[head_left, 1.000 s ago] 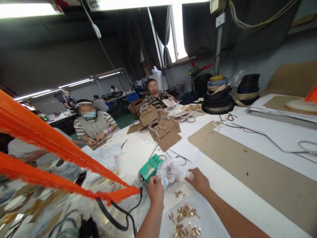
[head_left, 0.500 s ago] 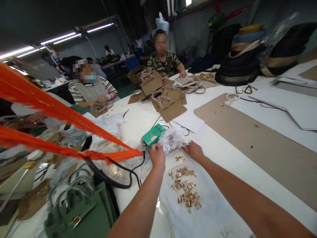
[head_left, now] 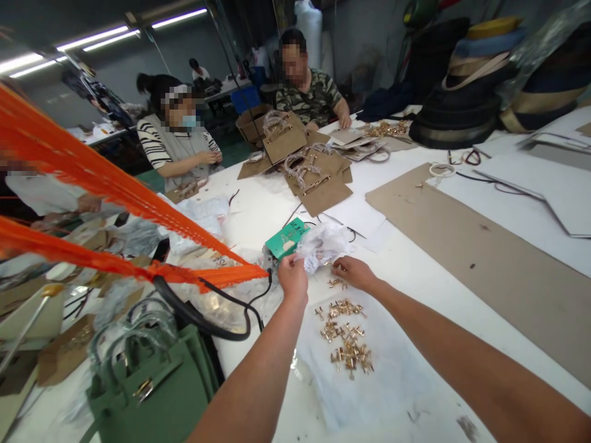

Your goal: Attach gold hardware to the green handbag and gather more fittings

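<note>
My left hand (head_left: 293, 278) is closed, its fingertips pinching the near edge of a crumpled clear plastic bag (head_left: 323, 243). My right hand (head_left: 353, 271) is just right of the bag's near side, fingers curled together; what they hold, if anything, is too small to make out. Right below that hand lie a few small gold metal fittings (head_left: 337, 283). Closer to me, a larger pile of the same gold fittings (head_left: 351, 357) rests on a white plastic sheet (head_left: 392, 381). A green box (head_left: 285, 239) with dark writing touches the bag's left side.
Orange straps (head_left: 115, 184) and a black cable (head_left: 198, 320) cross the left side. Green handbags (head_left: 152, 381) stand at front left. Brown bag pieces (head_left: 323, 184) are stacked ahead, a long brown board (head_left: 462, 246) lies right. Two people sit across the table.
My right hand has drawn back slightly left and toward the loose fittings, its fingers now curled off the bag's edge. My left hand keeps its pinch. The camera view has tilted slightly.
</note>
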`<action>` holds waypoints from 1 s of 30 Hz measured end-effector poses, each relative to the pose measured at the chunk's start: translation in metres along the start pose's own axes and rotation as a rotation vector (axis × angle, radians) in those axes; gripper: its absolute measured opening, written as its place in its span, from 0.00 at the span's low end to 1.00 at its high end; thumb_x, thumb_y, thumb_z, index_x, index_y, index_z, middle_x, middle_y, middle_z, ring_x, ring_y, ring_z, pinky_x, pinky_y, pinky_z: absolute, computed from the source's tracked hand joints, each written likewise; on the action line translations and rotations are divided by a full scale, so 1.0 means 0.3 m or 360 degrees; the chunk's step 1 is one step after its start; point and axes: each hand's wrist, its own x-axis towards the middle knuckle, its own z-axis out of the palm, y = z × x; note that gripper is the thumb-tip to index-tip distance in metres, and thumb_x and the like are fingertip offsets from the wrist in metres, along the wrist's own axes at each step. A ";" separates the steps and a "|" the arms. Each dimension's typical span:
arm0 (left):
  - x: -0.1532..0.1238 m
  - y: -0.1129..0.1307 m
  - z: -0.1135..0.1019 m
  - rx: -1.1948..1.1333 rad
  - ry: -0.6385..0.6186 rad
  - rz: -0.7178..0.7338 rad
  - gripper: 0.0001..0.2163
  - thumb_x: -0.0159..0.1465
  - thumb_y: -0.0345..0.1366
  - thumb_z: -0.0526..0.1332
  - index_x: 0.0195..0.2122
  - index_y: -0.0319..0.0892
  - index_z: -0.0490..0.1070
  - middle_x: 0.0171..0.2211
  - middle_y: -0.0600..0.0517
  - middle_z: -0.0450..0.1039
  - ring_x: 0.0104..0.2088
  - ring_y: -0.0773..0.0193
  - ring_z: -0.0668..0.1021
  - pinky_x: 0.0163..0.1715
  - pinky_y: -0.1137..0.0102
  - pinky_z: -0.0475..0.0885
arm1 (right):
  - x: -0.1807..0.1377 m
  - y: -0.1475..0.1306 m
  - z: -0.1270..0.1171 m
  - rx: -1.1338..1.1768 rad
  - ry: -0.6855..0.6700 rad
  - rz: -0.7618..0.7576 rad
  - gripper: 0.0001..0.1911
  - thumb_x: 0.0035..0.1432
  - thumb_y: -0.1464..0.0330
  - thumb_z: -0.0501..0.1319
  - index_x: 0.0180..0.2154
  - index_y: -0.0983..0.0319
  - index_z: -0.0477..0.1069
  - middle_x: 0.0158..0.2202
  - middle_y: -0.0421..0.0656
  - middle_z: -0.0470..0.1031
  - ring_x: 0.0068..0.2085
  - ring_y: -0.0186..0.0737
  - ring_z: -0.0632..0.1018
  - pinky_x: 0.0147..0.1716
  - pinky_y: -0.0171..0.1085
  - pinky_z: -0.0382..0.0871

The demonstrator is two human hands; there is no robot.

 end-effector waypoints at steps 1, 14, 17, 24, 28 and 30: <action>-0.001 -0.002 0.002 -0.0007 -0.0005 -0.0001 0.12 0.52 0.34 0.64 0.38 0.38 0.77 0.33 0.48 0.79 0.34 0.59 0.79 0.33 0.68 0.73 | -0.015 0.000 -0.001 0.0013 -0.0007 -0.0038 0.15 0.68 0.57 0.58 0.48 0.57 0.75 0.45 0.41 0.77 0.42 0.37 0.77 0.39 0.33 0.64; -0.019 -0.021 -0.003 -0.0022 -0.0068 0.0034 0.11 0.53 0.33 0.64 0.38 0.39 0.76 0.34 0.49 0.79 0.35 0.60 0.79 0.36 0.68 0.72 | -0.096 -0.099 0.038 -0.0338 -0.0110 -0.0279 0.21 0.68 0.51 0.57 0.52 0.57 0.74 0.49 0.46 0.74 0.46 0.44 0.78 0.39 0.36 0.65; -0.022 -0.030 -0.003 0.0008 -0.0067 0.0049 0.10 0.53 0.34 0.65 0.37 0.39 0.76 0.32 0.50 0.78 0.33 0.60 0.78 0.34 0.69 0.71 | -0.110 -0.118 0.031 -0.0433 -0.0135 -0.0338 0.24 0.67 0.48 0.57 0.53 0.57 0.73 0.50 0.47 0.74 0.48 0.47 0.77 0.41 0.38 0.67; -0.023 -0.052 0.003 0.0077 -0.0076 0.0050 0.09 0.53 0.32 0.64 0.36 0.40 0.76 0.32 0.51 0.77 0.33 0.61 0.78 0.34 0.70 0.70 | -0.093 -0.187 0.030 -0.0566 -0.0275 -0.0481 0.14 0.66 0.59 0.59 0.44 0.61 0.77 0.46 0.49 0.77 0.47 0.48 0.78 0.42 0.39 0.68; -0.024 -0.049 0.003 0.0092 -0.0068 0.0042 0.08 0.53 0.31 0.64 0.35 0.40 0.76 0.32 0.51 0.77 0.33 0.61 0.78 0.34 0.69 0.69 | -0.085 -0.202 0.028 -0.0598 -0.0298 -0.0471 0.13 0.66 0.61 0.59 0.43 0.63 0.77 0.44 0.50 0.79 0.45 0.47 0.79 0.42 0.38 0.68; -0.027 -0.047 0.002 0.0093 -0.0070 0.0037 0.08 0.53 0.31 0.64 0.35 0.39 0.76 0.31 0.51 0.77 0.33 0.61 0.78 0.34 0.69 0.69 | -0.084 -0.204 0.030 -0.0598 -0.0300 -0.0449 0.13 0.65 0.62 0.59 0.42 0.63 0.77 0.44 0.51 0.79 0.44 0.47 0.79 0.41 0.38 0.68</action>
